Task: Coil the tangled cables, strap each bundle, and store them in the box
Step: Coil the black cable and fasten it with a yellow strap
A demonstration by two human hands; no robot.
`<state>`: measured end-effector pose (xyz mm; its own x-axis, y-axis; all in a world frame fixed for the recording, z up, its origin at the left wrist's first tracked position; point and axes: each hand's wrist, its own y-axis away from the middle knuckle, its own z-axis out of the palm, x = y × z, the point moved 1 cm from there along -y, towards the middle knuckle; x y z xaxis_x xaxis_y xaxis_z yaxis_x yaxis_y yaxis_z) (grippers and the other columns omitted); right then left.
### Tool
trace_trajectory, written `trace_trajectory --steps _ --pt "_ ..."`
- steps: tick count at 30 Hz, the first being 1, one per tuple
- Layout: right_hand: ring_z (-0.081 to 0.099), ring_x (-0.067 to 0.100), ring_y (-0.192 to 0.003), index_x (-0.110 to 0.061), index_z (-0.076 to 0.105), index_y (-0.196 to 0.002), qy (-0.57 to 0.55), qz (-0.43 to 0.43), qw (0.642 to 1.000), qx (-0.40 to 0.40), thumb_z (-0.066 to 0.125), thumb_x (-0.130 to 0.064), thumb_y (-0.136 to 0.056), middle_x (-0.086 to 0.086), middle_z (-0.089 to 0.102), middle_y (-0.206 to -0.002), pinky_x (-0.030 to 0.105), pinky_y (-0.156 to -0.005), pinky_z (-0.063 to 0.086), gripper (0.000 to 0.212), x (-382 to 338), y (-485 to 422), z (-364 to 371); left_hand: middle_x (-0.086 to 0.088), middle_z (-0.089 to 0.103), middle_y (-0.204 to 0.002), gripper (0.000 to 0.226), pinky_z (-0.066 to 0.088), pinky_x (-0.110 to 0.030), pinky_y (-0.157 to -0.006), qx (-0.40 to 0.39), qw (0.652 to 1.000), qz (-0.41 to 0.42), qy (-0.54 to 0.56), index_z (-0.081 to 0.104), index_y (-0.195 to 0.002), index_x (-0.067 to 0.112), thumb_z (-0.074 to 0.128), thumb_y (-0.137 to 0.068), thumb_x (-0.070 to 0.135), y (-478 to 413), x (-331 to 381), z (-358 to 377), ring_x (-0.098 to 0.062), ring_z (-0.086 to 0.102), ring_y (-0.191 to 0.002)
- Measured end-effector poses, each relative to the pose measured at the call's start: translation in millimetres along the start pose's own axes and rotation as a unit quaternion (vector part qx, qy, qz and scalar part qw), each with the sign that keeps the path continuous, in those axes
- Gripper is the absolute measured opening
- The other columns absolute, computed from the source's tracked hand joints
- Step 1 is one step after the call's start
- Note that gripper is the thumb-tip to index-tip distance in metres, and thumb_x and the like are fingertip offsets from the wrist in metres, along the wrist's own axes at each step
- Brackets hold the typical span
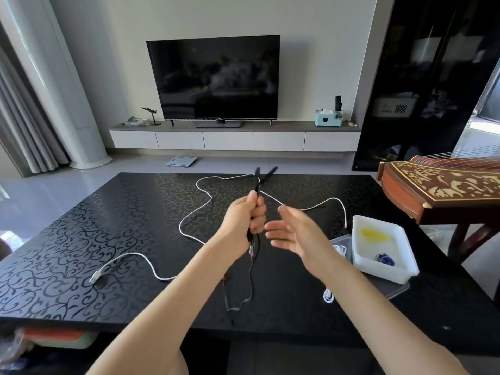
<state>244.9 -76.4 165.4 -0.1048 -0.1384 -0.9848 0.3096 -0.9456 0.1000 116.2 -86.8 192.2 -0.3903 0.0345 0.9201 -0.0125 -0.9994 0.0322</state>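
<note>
Black patterned table (67, 239) before a television (213, 77) carries 1 white cable (135, 253), perhaps 2

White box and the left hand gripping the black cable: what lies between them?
Head view: the open right hand lies between the left hand and the white box, plus a clear container holding a coiled white cable beside the box.

1. The left hand (247, 215) is fisted round a black cable (257, 181), held up over the dark table (108, 239).
2. Above the grip, two black ends fork apart; below it, slack strands trail down to the tabletop.
3. Just right of the grip, the right hand (292, 234) hovers blurred, fingers spread, holding nothing.
4. A white cable (180, 223) snakes behind and left of the grip; a white box (381, 270) sits further right.
</note>
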Motion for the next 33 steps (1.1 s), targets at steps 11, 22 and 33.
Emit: trace_trajectory --steps 11,22,33 --pt "0.055 0.010 -0.053 -0.010 0.063 -0.090 0.150 -0.107 0.978 -0.100 0.052 -0.006 -0.094 -0.002 0.061 -0.057 0.025 -0.057 0.045 0.013 37 34 11 0.004 0.033 -0.055 0.035 0.022 -0.021 -0.040 0.166 0.965 0.143 -0.146 0.043 -0.072 0.015 0.031 -0.104 0.025 -21 34 -28 -0.008 0.026 -0.040" --pt "0.044 0.002 -0.046 -0.024 0.057 -0.075 0.368 -0.252 0.894 -0.048 0.050 -0.016 -0.096 -0.016 0.053 -0.053 0.014 -0.052 0.036 0.024 -20 32 -10 0.008 0.044 -0.056 0.036 0.031 -0.027 -0.052 0.136 0.846 0.172 -0.485 0.048 -0.067 0.022 0.038 -0.101 0.024 -5 16 -55 -0.008 0.039 -0.050" --pt "0.037 0.010 -0.042 -0.009 0.057 -0.065 0.194 -0.198 0.959 0.067 0.055 -0.028 -0.095 -0.004 0.043 -0.046 0.023 -0.047 0.032 0.035 -36 -7 -2 0.012 0.037 -0.048 0.031 0.025 -0.018 -0.044 -0.072 0.923 0.074 -0.370 0.055 -0.075 0.010 0.053 -0.095 0.033 31 -17 -41 -0.004 0.032 -0.042"
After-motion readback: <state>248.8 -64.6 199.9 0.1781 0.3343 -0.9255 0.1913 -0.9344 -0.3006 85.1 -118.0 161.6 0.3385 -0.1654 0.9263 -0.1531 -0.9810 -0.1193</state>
